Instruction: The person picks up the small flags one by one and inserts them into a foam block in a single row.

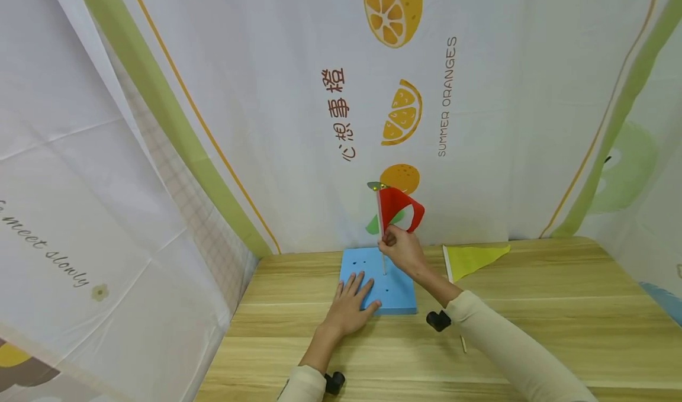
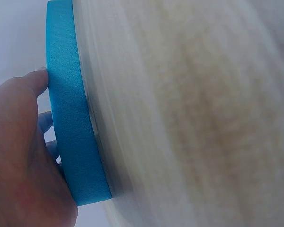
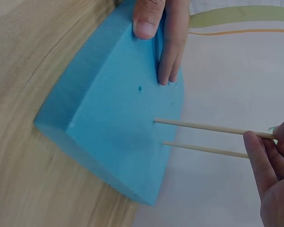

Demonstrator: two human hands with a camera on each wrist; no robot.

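A blue foam block with small holes in its top lies on the wooden table. My left hand rests on its left near corner, fingers spread; in the left wrist view the thumb touches the edge of the block. My right hand pinches the stick of a red flag above the block. The held stick meets the block's top at its lower end. A second thin stick also stands in the block beside it; what its upper end bears is hidden.
A yellow triangular flag lies on the table right of the block, its stick partly under my right forearm. Behind the table hangs a white curtain with orange prints. Black camera mounts sit at both wrists.
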